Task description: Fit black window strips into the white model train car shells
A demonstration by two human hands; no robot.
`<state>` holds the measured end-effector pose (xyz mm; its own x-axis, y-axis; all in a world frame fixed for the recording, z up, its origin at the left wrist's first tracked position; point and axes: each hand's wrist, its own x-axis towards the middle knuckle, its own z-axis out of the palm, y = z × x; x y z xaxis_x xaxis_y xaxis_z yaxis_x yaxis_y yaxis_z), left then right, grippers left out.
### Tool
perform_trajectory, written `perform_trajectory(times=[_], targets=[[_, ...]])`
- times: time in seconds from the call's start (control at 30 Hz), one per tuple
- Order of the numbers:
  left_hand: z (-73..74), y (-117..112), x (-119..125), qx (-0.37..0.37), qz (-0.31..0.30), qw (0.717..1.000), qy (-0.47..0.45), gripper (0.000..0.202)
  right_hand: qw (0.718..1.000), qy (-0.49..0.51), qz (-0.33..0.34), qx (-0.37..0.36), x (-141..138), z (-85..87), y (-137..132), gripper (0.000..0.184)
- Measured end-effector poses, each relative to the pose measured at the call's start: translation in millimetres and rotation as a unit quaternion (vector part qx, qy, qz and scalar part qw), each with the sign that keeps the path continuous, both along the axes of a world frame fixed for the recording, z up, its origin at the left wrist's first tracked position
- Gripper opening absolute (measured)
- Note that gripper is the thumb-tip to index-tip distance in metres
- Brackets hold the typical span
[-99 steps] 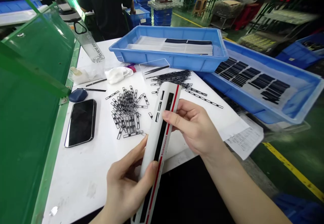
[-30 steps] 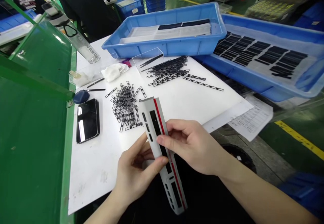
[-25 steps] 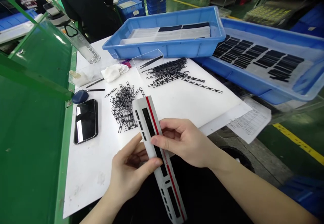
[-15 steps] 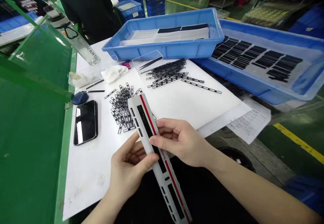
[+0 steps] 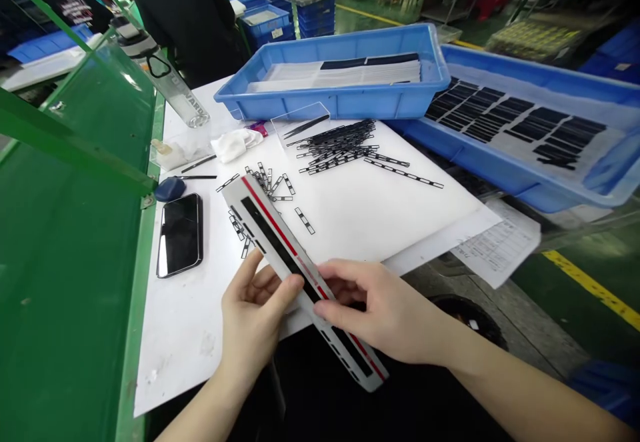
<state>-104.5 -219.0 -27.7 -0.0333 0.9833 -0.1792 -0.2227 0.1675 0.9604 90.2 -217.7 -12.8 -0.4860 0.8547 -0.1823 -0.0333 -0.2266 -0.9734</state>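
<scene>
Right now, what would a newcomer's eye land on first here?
Probably the grey, red-striped shell, held aslant in the left hand and right hand over the near edge of the white table. Then the blue tray at its far side, with another blue tray to the right. Two heaps of black-framed strips lie between, the nearer partly hidden by the shell.

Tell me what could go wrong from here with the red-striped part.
The red-striped part slants past the near edge of the table; it could fall if the left hand and right hand slacken. Its far end hides some of the short strips; lowering it there might scatter them.
</scene>
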Motion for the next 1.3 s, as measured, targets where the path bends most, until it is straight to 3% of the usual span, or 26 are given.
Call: perform_trajectory(times=[0.2,0.43,0.67,0.87,1.07,1.3], targets=[[1.9,2.4,0.2,-0.012,-0.001,1.0,0.011,0.048,0.997,-0.077,-0.017,0.025,-7.0,-6.5,-7.2,0.026],[6.8,0.2,2.2,-0.019,-0.007,1.0,0.013,0.039,0.998,-0.061,0.015,0.025,-5.8,0.5,-6.3,0.009],[8.0,1.9,5.1,0.003,-0.004,1.0,0.013,0.04,0.996,-0.082,0.003,0.031,-6.4,10.5,-0.3,0.019],[26.4,1.4,7.1,0.046,0.002,0.999,0.015,0.045,0.999,-0.027,0.01,0.03,-2.0,24.8,0.4,0.005],[50.3,-16.0,14.5,0.063,-0.029,0.997,0.022,0.042,0.994,-0.049,0.021,0.098,10.3,42.8,-15.5,0.009],[61.3,-24.3,29.0,0.062,0.01,0.997,0.045,0.04,0.998,0.004,0.006,0.061,18.7,44.6,-25.5,0.013]])
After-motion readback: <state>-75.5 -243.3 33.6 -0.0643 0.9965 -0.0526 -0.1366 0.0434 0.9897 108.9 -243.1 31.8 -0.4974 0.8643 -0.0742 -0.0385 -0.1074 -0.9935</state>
